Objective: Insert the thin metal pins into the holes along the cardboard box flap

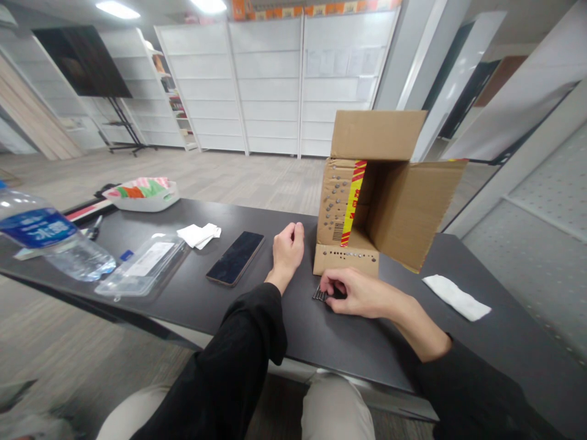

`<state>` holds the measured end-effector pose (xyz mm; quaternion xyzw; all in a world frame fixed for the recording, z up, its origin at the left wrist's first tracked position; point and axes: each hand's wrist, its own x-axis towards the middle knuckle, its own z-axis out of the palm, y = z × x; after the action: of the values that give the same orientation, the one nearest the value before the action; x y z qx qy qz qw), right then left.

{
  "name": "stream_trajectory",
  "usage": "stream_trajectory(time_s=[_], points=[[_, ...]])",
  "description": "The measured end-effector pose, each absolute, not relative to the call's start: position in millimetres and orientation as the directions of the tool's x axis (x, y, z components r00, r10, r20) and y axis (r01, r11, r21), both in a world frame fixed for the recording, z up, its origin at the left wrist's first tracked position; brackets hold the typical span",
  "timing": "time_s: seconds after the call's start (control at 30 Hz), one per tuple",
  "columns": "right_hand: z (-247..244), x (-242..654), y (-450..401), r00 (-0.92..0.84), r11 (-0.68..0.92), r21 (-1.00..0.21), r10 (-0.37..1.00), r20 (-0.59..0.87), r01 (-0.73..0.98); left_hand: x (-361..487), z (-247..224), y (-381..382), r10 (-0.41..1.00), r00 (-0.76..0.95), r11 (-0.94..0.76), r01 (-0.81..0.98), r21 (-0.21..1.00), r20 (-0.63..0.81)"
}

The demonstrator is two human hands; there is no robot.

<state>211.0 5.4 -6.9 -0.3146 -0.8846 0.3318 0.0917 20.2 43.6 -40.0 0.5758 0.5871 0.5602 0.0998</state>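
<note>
dark slim screws (317, 295) — bunched near open cardboard box (389, 195) — lower flap (346, 263) hole-dotted

Black long sleeves (243, 333), loose cuff (274, 318), pale beige trousers (337, 406), bare fingers (338, 307)

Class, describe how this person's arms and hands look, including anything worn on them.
Both arms wear plain black, loose long sleeves. The left one ends near the wrist; the right leaves more forearm uncovered. The left hand and right hand are bare, without gloves.

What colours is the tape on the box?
The tape on the cardboard box is yellow with red markings, best seen in the head view.
</note>
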Motion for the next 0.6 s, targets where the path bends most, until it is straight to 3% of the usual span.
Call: stream_trajectory(time_s=[0.2, 0.37, 0.6], points=[[-6, 212, 6, -0.764, 0.573, -0.641, 0.644, -0.033, 0.510, 20, -42, 44, 0.788, -0.316, -0.292, 0.564, 0.772, 0.528], [-4, 215, 13, -0.685, 0.635, -0.523, 0.717, 0.126, 0.569, 19, -43, 46, 0.787, -0.315, -0.294, 0.564, 0.772, 0.530], [-7, 226, 28, -0.475, 0.566, -0.444, 0.824, 0.307, 0.694, 20, -42, 45, 0.791, -0.315, -0.290, 0.561, 0.775, 0.524]])
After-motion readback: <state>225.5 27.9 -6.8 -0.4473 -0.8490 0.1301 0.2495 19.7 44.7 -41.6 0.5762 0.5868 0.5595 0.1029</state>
